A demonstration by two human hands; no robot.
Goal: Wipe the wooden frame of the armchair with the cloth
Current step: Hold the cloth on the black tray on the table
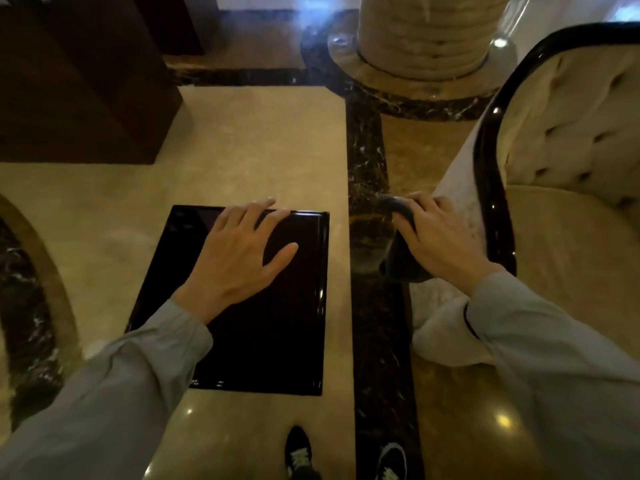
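The armchair point(571, 188) at the right has cream tufted upholstery and a glossy black wooden frame point(485, 168) curving along its arm and back. My right hand point(440, 233) presses a dark cloth point(401, 244) against the front end of the chair's arm; the cloth hangs down below my palm. My left hand point(242, 254) lies flat, fingers spread, on the glossy black top of a small side table point(263, 341) left of the chair, holding nothing.
A round stone column base point(415, 46) stands behind the chair. A dark wooden cabinet point(76, 81) fills the upper left. The polished marble floor point(242, 140) has dark inlaid bands. My shoes point(298, 452) show at the bottom.
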